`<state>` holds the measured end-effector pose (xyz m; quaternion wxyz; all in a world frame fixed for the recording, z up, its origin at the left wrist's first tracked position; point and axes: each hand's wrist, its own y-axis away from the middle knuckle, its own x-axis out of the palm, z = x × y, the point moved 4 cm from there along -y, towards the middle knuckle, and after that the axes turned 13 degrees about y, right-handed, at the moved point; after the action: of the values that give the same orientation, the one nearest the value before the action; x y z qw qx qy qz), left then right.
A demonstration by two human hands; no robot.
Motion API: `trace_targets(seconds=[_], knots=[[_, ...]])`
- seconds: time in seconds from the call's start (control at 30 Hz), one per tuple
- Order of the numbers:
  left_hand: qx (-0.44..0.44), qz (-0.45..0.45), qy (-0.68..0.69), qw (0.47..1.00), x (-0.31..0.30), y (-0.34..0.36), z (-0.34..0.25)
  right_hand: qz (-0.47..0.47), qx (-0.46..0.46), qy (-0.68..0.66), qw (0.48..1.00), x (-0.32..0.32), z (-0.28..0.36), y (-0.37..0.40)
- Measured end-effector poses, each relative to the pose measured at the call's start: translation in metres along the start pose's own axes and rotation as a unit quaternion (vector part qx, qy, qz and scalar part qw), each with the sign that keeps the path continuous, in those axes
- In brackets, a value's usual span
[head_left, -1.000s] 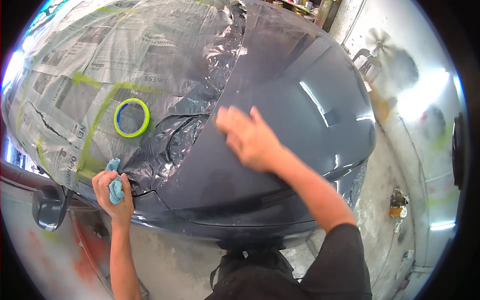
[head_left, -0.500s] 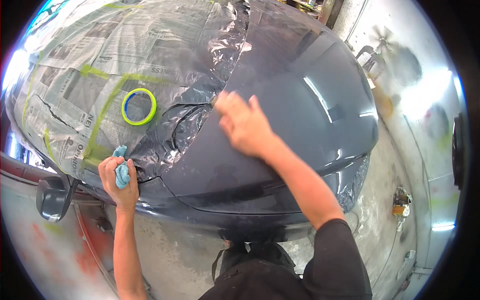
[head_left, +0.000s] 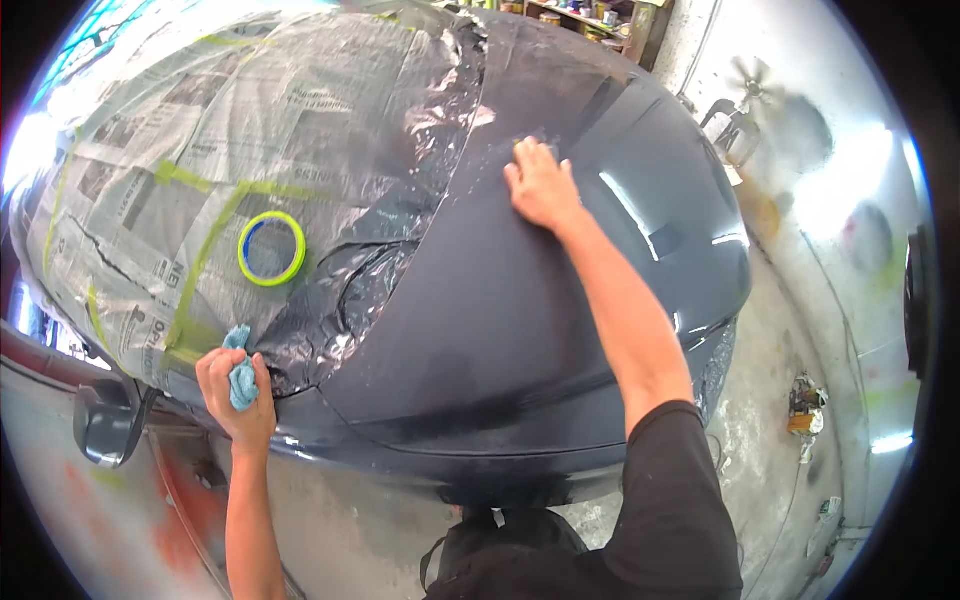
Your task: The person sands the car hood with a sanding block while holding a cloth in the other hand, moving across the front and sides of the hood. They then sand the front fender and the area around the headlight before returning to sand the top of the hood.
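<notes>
A crumpled blue cloth (head_left: pixel 241 384) is gripped in my left hand (head_left: pixel 228 388), which is closed near the lower left edge of the car's front end. My right hand (head_left: pixel 545 187) presses on the dark grey painted panel (head_left: pixel 470 290), its fingers together and bent down. Something small shows at those fingertips, but I cannot make it out. A roll of yellow-green masking tape (head_left: pixel 298 262) lies on the newspaper masking (head_left: pixel 215 130) that covers the left part of the car. Wrinkled dark plastic film (head_left: pixel 375 262) borders the bare paint.
The side mirror (head_left: pixel 103 425) sticks out at the left. Shelves with cans (head_left: pixel 590 15) stand at the far top. On the right are a fan (head_left: pixel 750 85) by the wall and a small metal-and-orange object (head_left: pixel 803 405) on the concrete floor (head_left: pixel 750 470).
My right hand has moved away from the plastic film, up and to the right over the paint. My left hand keeps hold of the cloth. The whole view has shifted slightly.
</notes>
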<state>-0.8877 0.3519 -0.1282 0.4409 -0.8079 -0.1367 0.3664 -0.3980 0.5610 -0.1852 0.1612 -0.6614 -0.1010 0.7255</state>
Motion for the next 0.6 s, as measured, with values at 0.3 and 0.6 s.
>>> trace_targets(seconds=[0.3,0.6], knots=[[-0.001,0.016,-0.008,1.0,-0.001,0.004,0.002,0.011,-0.239,-0.029,0.97,-0.025,0.055,0.04],[-0.022,0.007,0.003,1.0,-0.003,0.006,0.002,-0.12,-0.149,-0.093,0.977,-0.024,0.025,-0.009]])
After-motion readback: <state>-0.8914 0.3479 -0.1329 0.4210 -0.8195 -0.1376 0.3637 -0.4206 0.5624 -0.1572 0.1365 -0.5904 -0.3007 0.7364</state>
